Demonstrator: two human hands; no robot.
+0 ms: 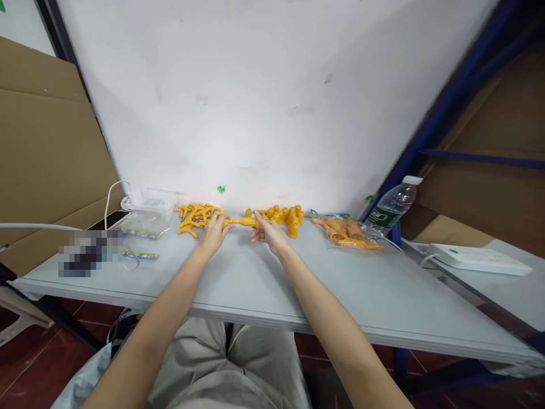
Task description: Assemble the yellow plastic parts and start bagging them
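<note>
Between my two hands a yellow ridged plastic piece lies level, thin toward the left and thicker toward the right. My left hand is closed around its left end. At the right end my right hand grips it, with the lower fingers partly curled; the piece's tip is hidden there. Beside my left hand is a pile of yellow branched plastic parts with small metal bits among them. Just beyond my right hand stand several yellow cup-shaped parts.
Clear bags of yellow-orange parts lie at the right, near a leaning water bottle. Clear packaging with printed strips is at the left. A white wall backs the table; a power strip sits far right.
</note>
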